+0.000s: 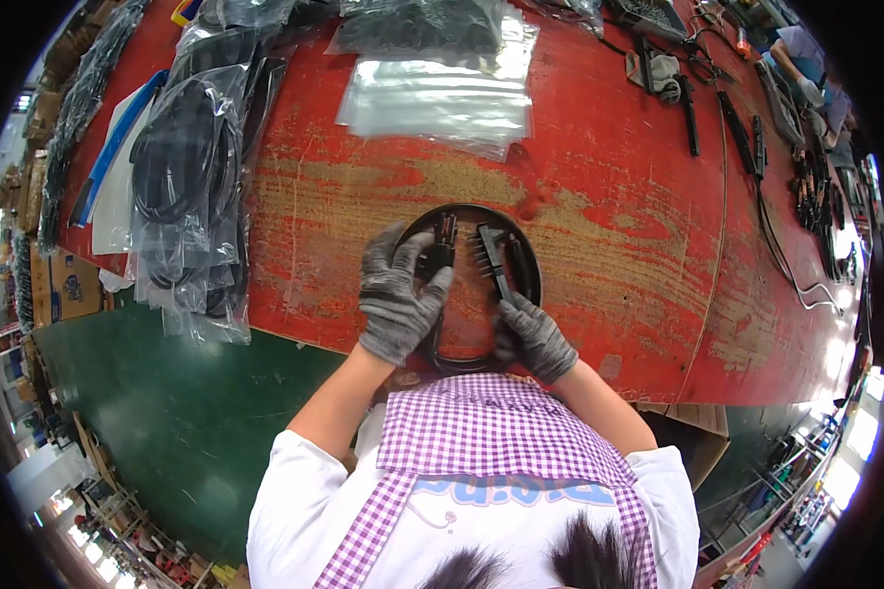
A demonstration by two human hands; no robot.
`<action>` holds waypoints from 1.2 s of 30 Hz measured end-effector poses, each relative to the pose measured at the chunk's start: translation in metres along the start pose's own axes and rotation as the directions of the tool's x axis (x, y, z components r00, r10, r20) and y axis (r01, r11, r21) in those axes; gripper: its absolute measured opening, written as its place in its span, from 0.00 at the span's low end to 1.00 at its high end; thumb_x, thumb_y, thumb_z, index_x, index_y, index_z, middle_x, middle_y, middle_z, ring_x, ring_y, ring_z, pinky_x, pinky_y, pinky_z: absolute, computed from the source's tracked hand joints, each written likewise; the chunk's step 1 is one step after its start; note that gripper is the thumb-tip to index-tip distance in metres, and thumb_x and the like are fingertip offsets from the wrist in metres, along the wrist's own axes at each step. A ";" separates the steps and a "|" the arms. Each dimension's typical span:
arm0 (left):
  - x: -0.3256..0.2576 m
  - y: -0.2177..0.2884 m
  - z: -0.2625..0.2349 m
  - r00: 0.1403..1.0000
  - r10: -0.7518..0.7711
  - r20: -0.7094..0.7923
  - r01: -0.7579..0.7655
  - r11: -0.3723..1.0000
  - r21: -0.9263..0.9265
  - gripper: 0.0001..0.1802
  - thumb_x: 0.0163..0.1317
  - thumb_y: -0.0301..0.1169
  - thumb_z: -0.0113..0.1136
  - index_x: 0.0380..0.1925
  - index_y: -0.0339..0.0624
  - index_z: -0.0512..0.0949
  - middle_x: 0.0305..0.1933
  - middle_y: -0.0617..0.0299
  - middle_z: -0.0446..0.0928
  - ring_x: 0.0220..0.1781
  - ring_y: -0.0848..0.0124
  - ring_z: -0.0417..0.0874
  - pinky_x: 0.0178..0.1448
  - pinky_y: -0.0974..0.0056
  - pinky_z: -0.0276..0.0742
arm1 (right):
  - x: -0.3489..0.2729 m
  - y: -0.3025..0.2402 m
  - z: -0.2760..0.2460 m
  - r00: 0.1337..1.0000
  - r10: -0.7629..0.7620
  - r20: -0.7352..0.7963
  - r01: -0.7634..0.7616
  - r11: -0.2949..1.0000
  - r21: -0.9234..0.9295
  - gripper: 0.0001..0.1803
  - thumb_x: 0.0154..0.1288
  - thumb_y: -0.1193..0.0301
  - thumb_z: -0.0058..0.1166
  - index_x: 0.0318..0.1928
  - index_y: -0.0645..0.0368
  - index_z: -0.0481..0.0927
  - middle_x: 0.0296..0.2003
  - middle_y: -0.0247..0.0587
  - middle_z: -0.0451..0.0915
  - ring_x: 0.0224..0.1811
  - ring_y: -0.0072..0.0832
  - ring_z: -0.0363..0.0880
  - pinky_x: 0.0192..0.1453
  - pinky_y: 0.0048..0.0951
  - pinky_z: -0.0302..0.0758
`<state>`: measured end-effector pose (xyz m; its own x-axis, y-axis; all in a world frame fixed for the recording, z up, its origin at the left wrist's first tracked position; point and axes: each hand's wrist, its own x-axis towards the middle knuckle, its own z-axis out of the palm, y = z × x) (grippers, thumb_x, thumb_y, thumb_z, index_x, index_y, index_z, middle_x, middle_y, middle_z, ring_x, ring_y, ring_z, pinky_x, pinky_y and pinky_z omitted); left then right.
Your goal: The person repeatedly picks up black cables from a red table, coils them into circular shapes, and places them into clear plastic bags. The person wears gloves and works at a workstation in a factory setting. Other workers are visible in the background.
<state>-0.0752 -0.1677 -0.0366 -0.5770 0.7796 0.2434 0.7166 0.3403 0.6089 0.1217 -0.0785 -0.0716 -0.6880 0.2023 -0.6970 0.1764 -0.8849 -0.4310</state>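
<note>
In grey knit gloves, both my hands work near the table's front edge over a coil of black cable (528,263). My left hand (398,294) pinches a small black block-shaped part (443,245) between thumb and fingers. My right hand (535,339) has its fingers closed on the lower end of a black comb-like part (492,257), whose row of teeth faces left. The two parts are held apart, side by side, inside the loop. Part of the coil is hidden under my hands.
Clear plastic bags (442,98) lie ahead on the worn red table (619,245). Bagged black cables (182,167) are piled at the left beside a blue-edged strip (118,147). Black cables (815,196) run along the right. A co-worker (805,59) is at the far right.
</note>
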 end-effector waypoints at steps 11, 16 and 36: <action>0.012 0.166 -0.118 0.664 0.748 0.006 -0.516 0.463 -0.721 0.10 0.50 0.30 0.48 0.30 0.36 0.73 0.30 0.55 0.73 0.33 0.65 0.75 0.37 0.62 0.70 | 0.014 -0.080 0.010 0.814 -0.571 0.107 0.336 0.313 -0.889 0.09 0.61 0.69 0.52 0.37 0.62 0.77 0.26 0.34 0.77 0.30 0.20 0.72 0.36 0.22 0.71; -0.002 0.157 -0.108 0.693 0.719 -0.050 -0.408 0.334 -0.850 0.12 0.50 0.30 0.48 0.34 0.36 0.73 0.32 0.54 0.73 0.34 0.65 0.75 0.41 0.61 0.70 | 0.097 -0.149 0.030 0.517 -0.676 0.525 0.281 -0.445 -0.850 0.09 0.60 0.64 0.51 0.31 0.56 0.76 0.26 0.42 0.76 0.30 0.41 0.75 0.35 0.36 0.72; 0.065 -0.056 -0.014 0.719 -0.395 0.572 0.666 0.627 -0.404 0.12 0.57 0.40 0.59 0.21 0.46 0.76 0.19 0.69 0.71 0.22 0.77 0.71 0.27 0.71 0.68 | 0.232 -0.211 0.057 0.764 -0.558 0.324 0.185 -0.292 -0.938 0.20 0.58 0.55 0.48 0.38 0.59 0.79 0.35 0.51 0.79 0.40 0.44 0.76 0.48 0.38 0.70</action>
<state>-0.1583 -0.1438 -0.0444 -0.4741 0.7266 -0.4973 -0.0933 0.5202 0.8489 -0.1148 0.1309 -0.1097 -0.8522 0.5123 -0.1061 0.4818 0.6893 -0.5410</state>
